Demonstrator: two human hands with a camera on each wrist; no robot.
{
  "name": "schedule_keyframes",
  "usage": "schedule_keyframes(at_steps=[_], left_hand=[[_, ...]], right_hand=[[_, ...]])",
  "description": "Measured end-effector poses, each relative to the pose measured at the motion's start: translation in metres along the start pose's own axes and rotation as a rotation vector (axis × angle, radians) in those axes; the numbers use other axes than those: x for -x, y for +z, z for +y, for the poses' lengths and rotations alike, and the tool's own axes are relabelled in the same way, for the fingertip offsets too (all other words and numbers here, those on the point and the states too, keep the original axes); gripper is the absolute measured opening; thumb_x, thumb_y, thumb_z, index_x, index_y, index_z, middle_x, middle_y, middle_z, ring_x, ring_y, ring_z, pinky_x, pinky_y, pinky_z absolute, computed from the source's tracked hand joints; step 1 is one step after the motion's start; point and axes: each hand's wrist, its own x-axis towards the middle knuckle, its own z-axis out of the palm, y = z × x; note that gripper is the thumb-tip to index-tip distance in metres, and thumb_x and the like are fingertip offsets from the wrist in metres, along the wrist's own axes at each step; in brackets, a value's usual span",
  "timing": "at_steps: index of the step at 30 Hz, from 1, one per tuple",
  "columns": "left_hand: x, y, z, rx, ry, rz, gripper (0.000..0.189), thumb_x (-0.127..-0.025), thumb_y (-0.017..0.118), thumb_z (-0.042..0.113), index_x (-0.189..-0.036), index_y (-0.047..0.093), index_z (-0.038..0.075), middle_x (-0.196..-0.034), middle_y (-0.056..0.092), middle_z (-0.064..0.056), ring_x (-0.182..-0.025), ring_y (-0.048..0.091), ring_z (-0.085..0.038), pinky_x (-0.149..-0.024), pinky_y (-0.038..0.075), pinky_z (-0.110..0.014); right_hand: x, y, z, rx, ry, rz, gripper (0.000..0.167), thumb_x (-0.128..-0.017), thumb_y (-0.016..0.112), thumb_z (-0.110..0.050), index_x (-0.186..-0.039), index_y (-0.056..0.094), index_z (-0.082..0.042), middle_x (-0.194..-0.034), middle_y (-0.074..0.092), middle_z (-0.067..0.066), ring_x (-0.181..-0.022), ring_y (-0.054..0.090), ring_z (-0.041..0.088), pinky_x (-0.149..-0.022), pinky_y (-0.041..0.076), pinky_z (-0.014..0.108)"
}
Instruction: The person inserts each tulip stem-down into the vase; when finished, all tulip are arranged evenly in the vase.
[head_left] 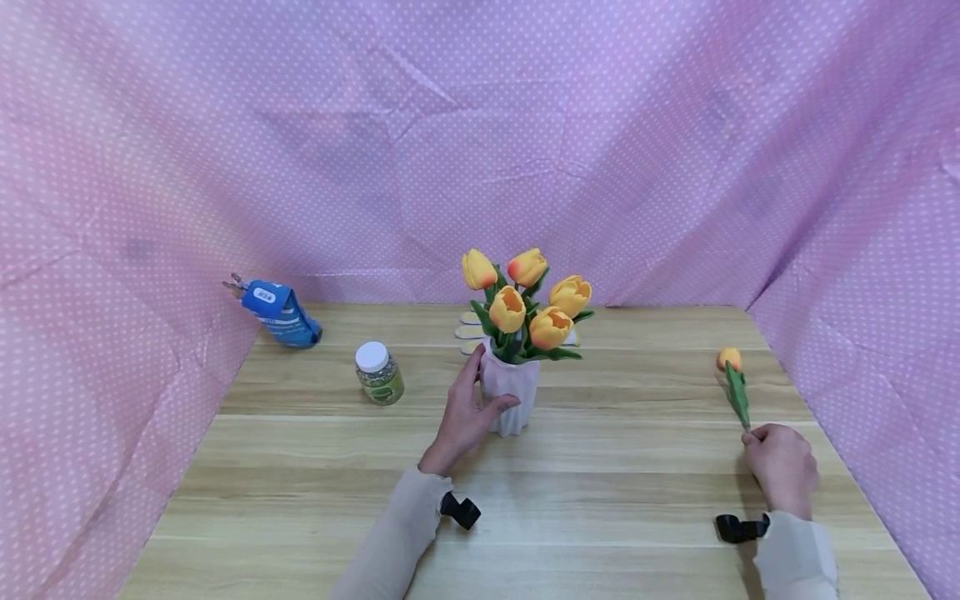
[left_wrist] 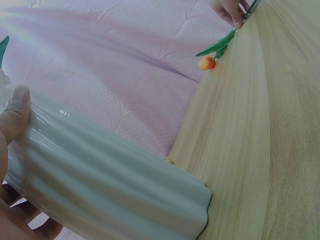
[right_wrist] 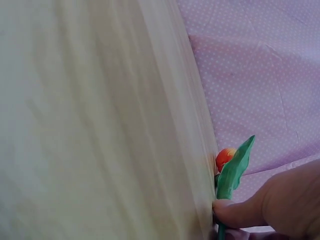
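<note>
A white ridged vase [head_left: 512, 392] stands upright near the middle of the table, filled with several yellow-orange tulips [head_left: 551, 327]. My left hand [head_left: 467, 412] grips its left side, thumb across the front and fingers around the back, as the left wrist view shows the glossy vase wall [left_wrist: 110, 165] close up. Far to the right, my right hand [head_left: 782, 467] pinches the stem of a single tulip [head_left: 737, 392] low down, between thumb and finger. That tulip's green leaf [right_wrist: 235, 170] and orange bloom [right_wrist: 225, 159] point away from the hand, close to the tabletop.
Left of the vase stands a jar [head_left: 381, 375] with a white lid. Farther back on the left is a blue folded bag [head_left: 281, 312] with a clip. A flat yellow-and-white item [head_left: 470, 332] lies partly hidden behind the vase. Pink dotted cloth [head_left: 360, 150] surrounds the wooden table [head_left: 630, 483].
</note>
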Motion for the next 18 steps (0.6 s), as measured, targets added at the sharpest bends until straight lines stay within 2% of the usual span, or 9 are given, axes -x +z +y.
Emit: schedule_keyframes(at_steps=[7, 11, 15, 18], left_hand=[[-0.0002, -0.0002, -0.0022, 0.003, 0.001, -0.001, 0.103, -0.082, 0.067, 0.065, -0.160, 0.024, 0.013, -0.151, 0.050, -0.011, -0.133, 0.053, -0.028, -0.114, 0.042, -0.052], [-0.0003, -0.0001, -0.0024, -0.001, 0.000, 0.001, 0.102, -0.082, 0.067, 0.064, -0.160, 0.024, 0.013, -0.154, 0.048, -0.011, -0.135, 0.052, -0.029, -0.115, 0.042, -0.053], [0.0001, 0.0001, -0.0021, 0.001, -0.001, 0.004, 0.103, -0.082, 0.066, 0.066, -0.159, 0.025, 0.012, -0.155, 0.046, -0.012, -0.137, 0.051, -0.030, -0.115, 0.041, -0.054], [0.0001, 0.0004, -0.0025, 0.003, -0.003, 0.003, 0.104, -0.081, 0.066, 0.066, -0.159, 0.025, 0.011, -0.155, 0.046, -0.012, -0.137, 0.050, -0.031, -0.115, 0.041, -0.054]], right_hand=[[-0.0003, -0.0040, -0.0014, 0.016, -0.013, -0.032, 0.028, -0.096, 0.056, -0.022, -0.100, 0.069, 0.002, -0.096, 0.065, 0.030, -0.079, 0.060, 0.043, -0.053, 0.038, 0.038], [0.0002, -0.0074, -0.0025, 0.010, -0.054, -0.061, 0.029, -0.096, 0.057, -0.022, -0.099, 0.070, 0.004, -0.092, 0.067, 0.028, -0.077, 0.061, 0.040, -0.052, 0.039, 0.036], [0.0008, -0.0095, -0.0044, -0.022, -0.106, -0.071, 0.032, -0.096, 0.059, -0.021, -0.100, 0.070, 0.008, -0.084, 0.069, 0.022, -0.075, 0.060, 0.035, -0.055, 0.038, 0.033], [0.0010, -0.0098, -0.0059, -0.090, -0.078, -0.105, 0.033, -0.096, 0.060, -0.021, -0.103, 0.069, 0.011, -0.074, 0.070, 0.012, -0.069, 0.061, 0.024, -0.056, 0.040, 0.031]])
